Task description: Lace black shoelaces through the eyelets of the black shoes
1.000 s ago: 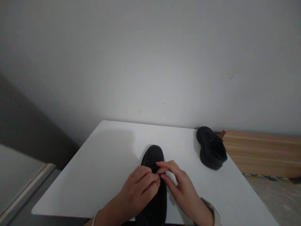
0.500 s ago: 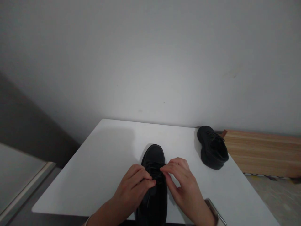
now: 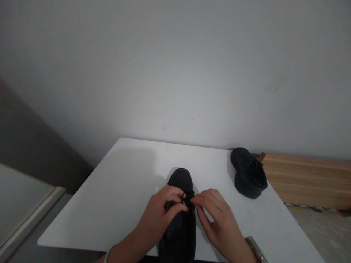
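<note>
A black lace-up shoe (image 3: 180,233) lies in front of me on the white table (image 3: 131,175), toe pointing to the wall. Over its laces (image 3: 188,195) my left hand (image 3: 164,210) is closed, thumb and fingers pinching a dark lace. From the other side my right hand (image 3: 216,215) reaches in, its thumb and fingertips pressed together on the lace at the shoe's right edge. The fingers cover part of the lacing, so the exact shape of the lace is hard to see.
A second black shoe (image 3: 249,173) stands at the table's far right edge. Behind the table rises a grey-white wall (image 3: 175,73). A wood-grain board (image 3: 304,179) lies beyond the right edge, and a pale panel (image 3: 24,204) stands at left.
My left hand has shifted slightly up and right over the laces, its thumb now spread lower around the lace. My right fingertips have moved slightly right and down.
</note>
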Demonstrator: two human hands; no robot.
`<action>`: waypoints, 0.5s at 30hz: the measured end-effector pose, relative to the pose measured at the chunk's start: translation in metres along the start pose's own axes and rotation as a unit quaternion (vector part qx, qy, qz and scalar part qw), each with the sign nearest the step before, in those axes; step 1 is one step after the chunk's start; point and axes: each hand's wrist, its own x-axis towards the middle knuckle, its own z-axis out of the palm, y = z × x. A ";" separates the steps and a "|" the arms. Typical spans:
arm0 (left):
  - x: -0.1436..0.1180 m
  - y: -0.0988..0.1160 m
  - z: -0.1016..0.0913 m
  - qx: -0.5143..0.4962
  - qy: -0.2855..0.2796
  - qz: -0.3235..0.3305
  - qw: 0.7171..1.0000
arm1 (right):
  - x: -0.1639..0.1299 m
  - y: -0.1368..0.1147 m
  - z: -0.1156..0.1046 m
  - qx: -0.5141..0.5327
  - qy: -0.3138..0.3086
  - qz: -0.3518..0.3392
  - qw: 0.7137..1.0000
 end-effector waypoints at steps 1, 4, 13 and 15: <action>0.002 0.002 0.001 -0.012 -0.002 -0.034 0.999 | -0.001 -0.002 -0.002 0.006 -0.004 -0.006 1.000; 0.006 0.006 0.002 -0.027 -0.025 -0.079 0.996 | -0.001 -0.008 -0.004 0.029 -0.008 -0.019 0.999; 0.007 0.012 -0.001 0.128 -0.050 0.007 0.991 | 0.008 -0.016 0.003 0.066 0.018 -0.049 0.996; 0.007 0.012 -0.001 0.122 -0.056 0.000 0.991 | 0.007 -0.015 0.003 0.064 0.019 -0.049 0.997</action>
